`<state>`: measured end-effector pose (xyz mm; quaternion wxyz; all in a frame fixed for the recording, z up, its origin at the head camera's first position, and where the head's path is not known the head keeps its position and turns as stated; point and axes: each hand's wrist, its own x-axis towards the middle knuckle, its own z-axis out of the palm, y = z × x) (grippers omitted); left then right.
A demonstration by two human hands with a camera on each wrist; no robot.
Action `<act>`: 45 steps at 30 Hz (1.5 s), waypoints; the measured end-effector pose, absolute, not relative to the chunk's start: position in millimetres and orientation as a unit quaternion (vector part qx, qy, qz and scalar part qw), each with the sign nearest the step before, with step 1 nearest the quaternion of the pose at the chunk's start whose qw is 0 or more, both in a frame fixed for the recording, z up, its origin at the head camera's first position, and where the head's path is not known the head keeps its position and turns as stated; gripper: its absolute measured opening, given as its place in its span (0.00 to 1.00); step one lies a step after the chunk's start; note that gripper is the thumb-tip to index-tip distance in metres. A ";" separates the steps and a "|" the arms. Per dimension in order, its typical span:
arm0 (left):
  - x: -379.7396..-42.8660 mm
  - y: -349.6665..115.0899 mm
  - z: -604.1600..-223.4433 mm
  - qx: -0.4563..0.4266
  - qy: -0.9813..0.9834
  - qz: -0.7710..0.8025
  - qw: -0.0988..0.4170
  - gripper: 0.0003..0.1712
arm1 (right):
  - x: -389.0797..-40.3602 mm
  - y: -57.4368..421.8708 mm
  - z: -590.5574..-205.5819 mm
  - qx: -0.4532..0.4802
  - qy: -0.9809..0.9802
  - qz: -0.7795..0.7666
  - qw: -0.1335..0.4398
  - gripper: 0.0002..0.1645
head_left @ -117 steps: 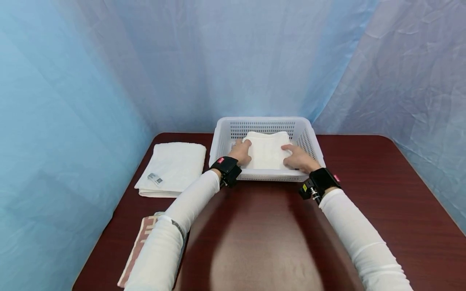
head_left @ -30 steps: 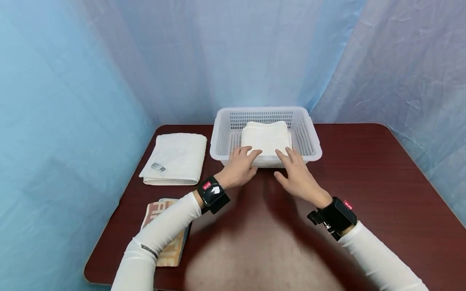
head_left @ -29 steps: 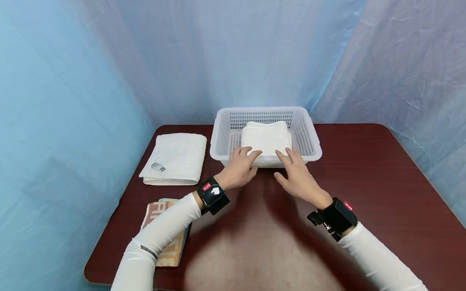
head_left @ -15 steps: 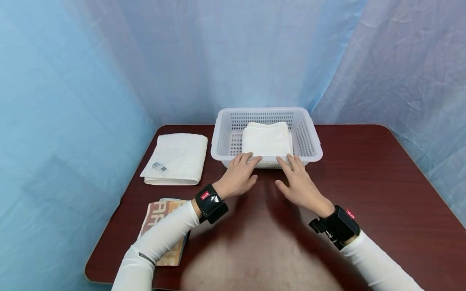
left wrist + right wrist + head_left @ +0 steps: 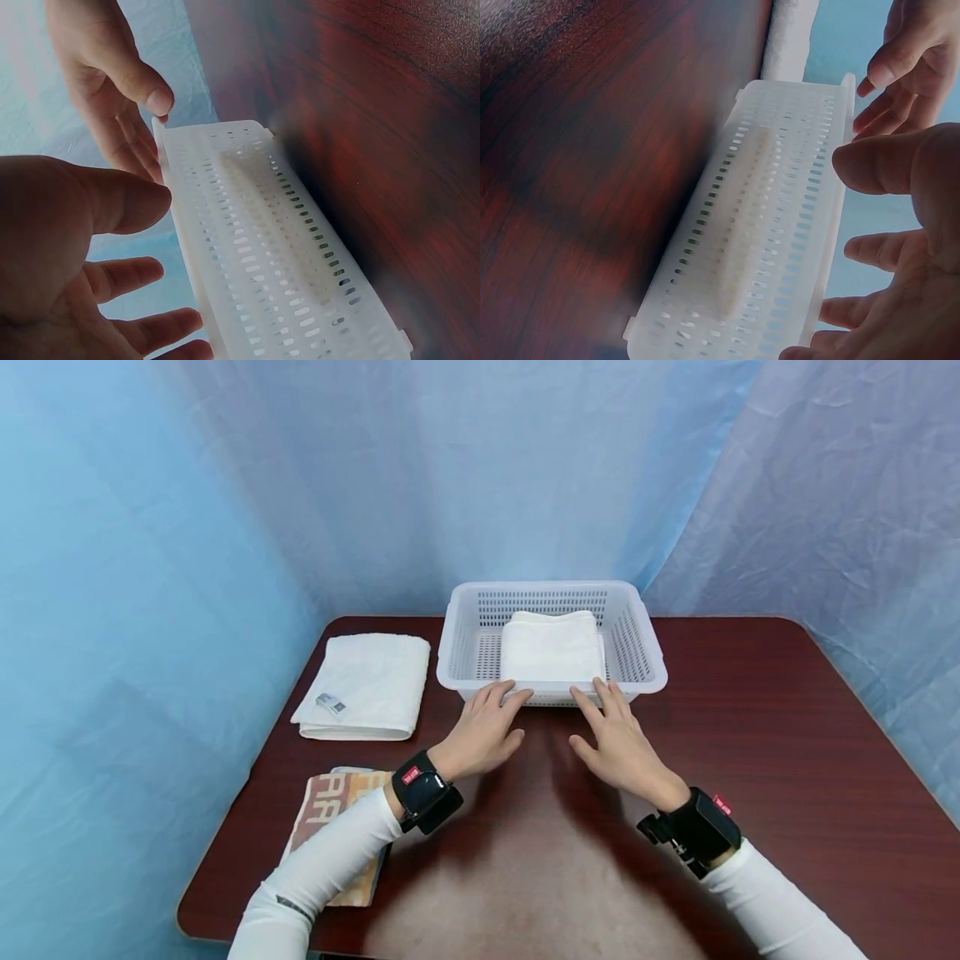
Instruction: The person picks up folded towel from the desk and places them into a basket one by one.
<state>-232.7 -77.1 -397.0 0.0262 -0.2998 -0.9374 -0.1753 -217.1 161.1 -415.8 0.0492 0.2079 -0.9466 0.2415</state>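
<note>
A white slotted plastic basket (image 5: 633, 647) stands at the back of the table, holding a folded white towel (image 5: 552, 645). My left hand (image 5: 478, 735) is just in front of its near rim, fingers spread and holding nothing. On the other side my right hand (image 5: 617, 745) reaches toward the same rim with its fingers extended, also holding nothing. Through the near wall of the basket (image 5: 247, 262) in the left wrist view, the towel shows as a pale shape. The right wrist view gives the same wall (image 5: 795, 195) with fingertips right at the rim.
Left of the basket lies a larger folded white towel (image 5: 375, 681) with a small label. Nearer the front left, a folded pink and orange patterned towel (image 5: 330, 802) is partly hidden under my left sleeve (image 5: 322, 877). Blue curtains (image 5: 525, 468) hang behind the dark red table (image 5: 787, 735).
Earlier both hands held the white towel inside the basket. They have let go and drawn back over the near rim, leaving the towel inside. Lately the left hand has shifted slightly back and left.
</note>
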 end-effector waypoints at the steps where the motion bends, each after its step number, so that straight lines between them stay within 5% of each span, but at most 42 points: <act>1: -232.6 -77.7 -397.0 -0.297 -0.938 -0.177 0.023 0.33 | -217.2 161.2 -416.0 0.207 -0.947 0.242 0.048 0.41; 45: -219.9 -124.1 -397.4 -0.253 -0.940 -0.225 0.039 0.32 | -219.3 163.3 -423.3 0.202 -0.952 0.229 0.034 0.45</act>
